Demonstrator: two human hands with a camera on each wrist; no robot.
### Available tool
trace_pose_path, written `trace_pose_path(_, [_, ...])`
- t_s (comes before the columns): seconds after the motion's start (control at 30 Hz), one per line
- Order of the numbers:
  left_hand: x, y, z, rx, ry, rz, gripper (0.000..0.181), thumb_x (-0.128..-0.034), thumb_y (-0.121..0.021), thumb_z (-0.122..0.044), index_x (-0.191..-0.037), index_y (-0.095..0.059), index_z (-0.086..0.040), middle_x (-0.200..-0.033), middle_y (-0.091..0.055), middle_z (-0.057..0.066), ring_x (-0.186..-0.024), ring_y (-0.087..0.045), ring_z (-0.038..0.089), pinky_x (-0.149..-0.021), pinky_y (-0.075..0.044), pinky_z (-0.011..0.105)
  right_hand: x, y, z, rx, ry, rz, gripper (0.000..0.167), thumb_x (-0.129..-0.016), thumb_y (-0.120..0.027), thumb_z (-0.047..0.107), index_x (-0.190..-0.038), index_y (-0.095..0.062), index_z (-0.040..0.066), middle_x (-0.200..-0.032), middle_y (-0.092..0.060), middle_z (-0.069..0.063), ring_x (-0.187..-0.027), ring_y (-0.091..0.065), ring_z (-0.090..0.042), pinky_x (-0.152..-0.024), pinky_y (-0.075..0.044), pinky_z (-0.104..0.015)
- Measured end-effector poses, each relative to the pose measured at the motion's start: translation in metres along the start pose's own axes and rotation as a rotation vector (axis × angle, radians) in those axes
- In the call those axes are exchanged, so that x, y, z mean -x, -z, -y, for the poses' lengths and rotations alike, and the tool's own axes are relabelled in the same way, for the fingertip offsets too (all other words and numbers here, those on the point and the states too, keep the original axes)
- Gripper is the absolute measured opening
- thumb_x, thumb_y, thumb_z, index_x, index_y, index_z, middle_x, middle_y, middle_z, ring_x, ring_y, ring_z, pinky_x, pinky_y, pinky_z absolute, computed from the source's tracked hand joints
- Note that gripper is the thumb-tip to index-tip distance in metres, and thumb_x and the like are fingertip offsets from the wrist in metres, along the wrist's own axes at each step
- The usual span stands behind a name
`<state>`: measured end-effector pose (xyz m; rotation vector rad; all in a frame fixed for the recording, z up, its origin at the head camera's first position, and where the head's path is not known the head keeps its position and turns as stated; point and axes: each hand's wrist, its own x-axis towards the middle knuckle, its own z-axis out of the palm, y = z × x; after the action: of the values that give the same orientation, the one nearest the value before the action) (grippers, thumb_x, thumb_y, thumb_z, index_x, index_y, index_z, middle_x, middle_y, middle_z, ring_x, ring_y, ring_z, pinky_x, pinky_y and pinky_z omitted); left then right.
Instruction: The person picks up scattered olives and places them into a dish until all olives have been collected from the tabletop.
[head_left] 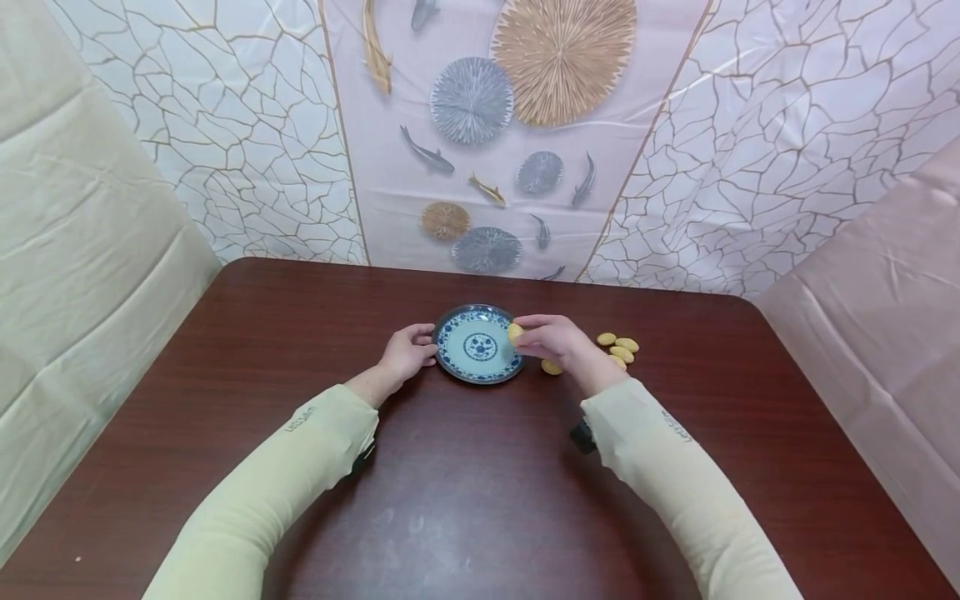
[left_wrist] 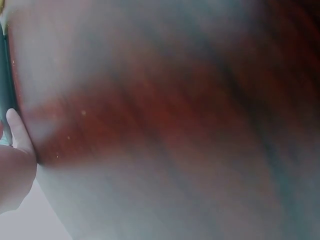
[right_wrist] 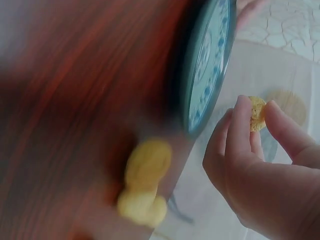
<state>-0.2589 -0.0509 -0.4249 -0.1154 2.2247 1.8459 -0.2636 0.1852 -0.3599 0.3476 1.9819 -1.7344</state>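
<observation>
A round plate (head_left: 461,354) with blue floral patterns and a dark rim lies on the table. My left hand (head_left: 406,351) holds its left edge; in the left wrist view the thumb (left_wrist: 19,129) lies against the dark rim. Between the thumb and fingers of my right hand (head_left: 558,340), a small yellow biscuit (right_wrist: 257,114) with a rough, grainy surface is pinched. It is above the plate's right edge in the head view. One more biscuit (head_left: 551,367) lies under the right hand, and several others (head_left: 621,353) are grouped beyond the wrist, partly hidden.
The dark reddish-brown table (head_left: 465,483) extends widely around the plate. Patterned cloth (head_left: 480,192) hangs behind its far edge, and pale cloth (head_left: 97,250) lines the left side. Most of the left wrist view is blurred tabletop.
</observation>
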Motion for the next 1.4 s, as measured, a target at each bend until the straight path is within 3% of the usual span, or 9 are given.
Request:
trace_pose_path(0.1, [0.0, 0.0, 0.0, 0.008, -0.001, -0.004, 0.045, -0.0923, -0.051, 0.003, -0.137, -0.042, 0.002, -0.125, -0.052, 0.025, -0.098, -0.058, 0.022, -0.08, -0.058, 0.027, -0.001, -0.013, 0.001, -0.012, -0.001, 0.029, 0.051, -0.09, -0.054, -0.004, -0.139, -0.042, 0.002, -0.133, -0.045, -0.015, -0.081, -0.058, -0.008, -0.108, -0.041, -0.037])
trace_pose_path(0.33, [0.0, -0.001, 0.001, 0.016, -0.02, -0.019, 0.045, -0.0909, -0.051, 0.004, -0.135, -0.044, 0.004, -0.121, -0.053, 0.024, -0.09, -0.057, 0.017, -0.072, -0.057, 0.02, -0.01, -0.037, -0.007, -0.09, 0.024, 0.086, 0.052, -0.087, -0.052, -0.011, -0.137, -0.042, -0.004, -0.095, -0.057, -0.005, -0.071, -0.061, -0.008, -0.106, -0.043, -0.041])
trace_pose_path(0.53, [0.0, -0.002, 0.002, 0.016, -0.02, -0.019, 0.045, -0.0906, -0.052, 0.004, -0.135, -0.045, 0.003, -0.12, -0.053, 0.024, -0.088, -0.056, 0.015, -0.071, -0.057, 0.019, -0.018, -0.047, -0.016, -0.103, 0.01, 0.071, 0.049, -0.085, -0.054, -0.013, -0.133, -0.047, -0.006, -0.097, -0.058, -0.007, -0.069, -0.062, -0.009, -0.092, -0.055, -0.033])
trace_pose_path(0.63, [0.0, -0.003, 0.003, 0.011, -0.017, -0.019, 0.045, -0.0908, -0.052, 0.004, -0.135, -0.045, 0.003, -0.12, -0.052, 0.023, -0.089, -0.057, 0.015, -0.073, -0.057, 0.02, -0.021, -0.052, -0.018, -0.09, 0.004, 0.069, 0.048, -0.085, -0.054, -0.013, -0.132, -0.047, -0.007, -0.098, -0.057, -0.008, -0.069, -0.061, -0.01, -0.091, -0.055, -0.033])
trace_pose_path(0.83, [-0.001, -0.002, 0.003, 0.014, -0.013, -0.025, 0.044, -0.0906, -0.052, 0.004, -0.134, -0.045, 0.003, -0.121, -0.053, 0.024, -0.089, -0.057, 0.015, -0.072, -0.057, 0.021, -0.024, -0.059, -0.02, -0.027, 0.004, 0.077, 0.044, -0.087, -0.056, -0.009, -0.131, -0.049, -0.007, -0.104, -0.057, -0.01, -0.072, -0.06, -0.011, -0.097, -0.051, -0.038])
trace_pose_path(1.03, [-0.001, -0.002, 0.001, 0.01, -0.02, -0.029, 0.044, -0.0905, -0.052, 0.004, -0.134, -0.045, 0.004, -0.121, -0.054, 0.025, -0.088, -0.057, 0.016, -0.069, -0.056, 0.019, -0.024, -0.062, -0.016, 0.083, 0.001, 0.066, 0.042, -0.086, -0.058, -0.007, -0.129, -0.052, -0.005, -0.119, -0.056, -0.018, -0.076, -0.061, -0.012, -0.095, -0.052, -0.037])
trace_pose_path(1.17, [0.0, -0.002, 0.0, 0.005, -0.022, -0.026, 0.044, -0.0908, -0.052, 0.004, -0.134, -0.045, 0.004, -0.122, -0.054, 0.025, -0.091, -0.056, 0.018, -0.069, -0.056, 0.019, -0.023, -0.065, -0.014, 0.167, 0.012, 0.064, 0.041, -0.086, -0.06, -0.006, -0.126, -0.054, -0.006, -0.117, -0.056, -0.018, -0.077, -0.062, -0.013, -0.093, -0.053, -0.037])
trace_pose_path(1.4, [0.001, -0.001, -0.001, -0.001, -0.028, -0.022, 0.044, -0.0909, -0.052, 0.003, -0.134, -0.045, 0.004, -0.122, -0.054, 0.026, -0.09, -0.058, 0.018, -0.07, -0.057, 0.019, -0.022, -0.072, -0.011, 0.296, 0.013, 0.053, 0.037, -0.082, -0.066, -0.004, -0.118, -0.061, -0.004, -0.106, -0.06, -0.013, -0.068, -0.06, -0.011, -0.074, -0.06, -0.028])
